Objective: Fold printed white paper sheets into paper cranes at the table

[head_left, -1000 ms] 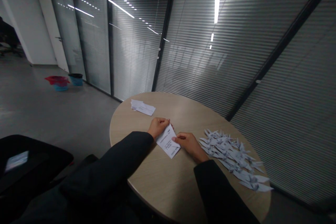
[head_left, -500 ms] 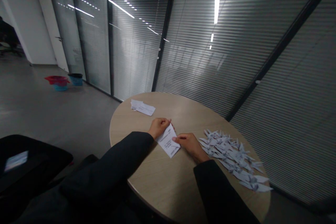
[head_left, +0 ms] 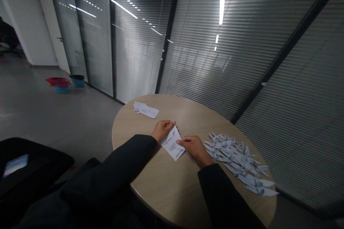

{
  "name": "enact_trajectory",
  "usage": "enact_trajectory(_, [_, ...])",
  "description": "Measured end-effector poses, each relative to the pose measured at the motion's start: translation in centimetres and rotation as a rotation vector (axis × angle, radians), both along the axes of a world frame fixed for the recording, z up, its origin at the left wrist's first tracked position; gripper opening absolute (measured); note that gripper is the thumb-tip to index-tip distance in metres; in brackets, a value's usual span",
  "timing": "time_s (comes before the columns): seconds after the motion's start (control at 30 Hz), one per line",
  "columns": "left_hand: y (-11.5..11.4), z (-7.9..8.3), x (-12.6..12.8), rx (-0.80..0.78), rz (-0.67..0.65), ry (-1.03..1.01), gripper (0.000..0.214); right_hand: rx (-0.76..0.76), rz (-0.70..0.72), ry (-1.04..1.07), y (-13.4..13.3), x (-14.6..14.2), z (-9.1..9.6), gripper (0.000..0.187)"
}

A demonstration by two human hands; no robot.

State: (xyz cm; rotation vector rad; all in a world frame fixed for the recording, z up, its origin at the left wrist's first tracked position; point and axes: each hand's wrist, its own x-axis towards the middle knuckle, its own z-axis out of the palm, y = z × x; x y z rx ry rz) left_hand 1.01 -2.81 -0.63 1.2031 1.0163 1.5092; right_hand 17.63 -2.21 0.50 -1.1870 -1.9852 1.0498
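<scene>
A white sheet of paper (head_left: 172,146) with printed text is held tilted above the round table (head_left: 158,186). My left hand (head_left: 163,130) grips its upper edge with curled fingers. At the paper's right side, my right hand (head_left: 195,147) pinches it, thumb on the printed face and fingers mostly hidden behind. To the right of that hand lies a spread of folded paper cranes (head_left: 239,159), several of them, close together. A small stack of printed paper slips (head_left: 146,109) rests on the far left of the table.
Glass partitions with blinds (head_left: 204,61) stand right behind the table. On the floor at left are a bin with a red liner (head_left: 59,84) and a blue bin with a dark liner (head_left: 77,81). A black chair (head_left: 40,157) with a lit phone-like screen (head_left: 16,165) is at lower left.
Hardly anything differs. The paper's lower corner has shifted very slightly to the right, with both hands keeping their hold.
</scene>
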Motion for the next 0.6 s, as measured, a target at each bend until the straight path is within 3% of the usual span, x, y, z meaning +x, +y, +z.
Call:
enact_trajectory(0.1, [0.03, 0.04, -0.09, -0.020, -0.013, 0.003, 0.043, -0.007, -0.005, 0.020, 0.29, 0.17, -0.26, 0.027])
enact_trajectory(0.2, [0.30, -0.30, -0.32, -0.043, 0.005, 0.156, 0.039, -0.012, -0.016, 0.038, 0.58, 0.34, -0.49, 0.029])
enact_trajectory(0.3, [0.52, -0.68, -0.52, -0.037, -0.071, 0.251, 0.036, -0.027, -0.039, 0.046, 0.62, 0.35, -0.50, 0.030])
enact_trajectory(0.6, [0.18, -0.43, -0.58, 0.000, -0.105, 0.221, 0.027, 0.022, 0.072, 0.126, -0.21, -0.06, 0.04, 0.041])
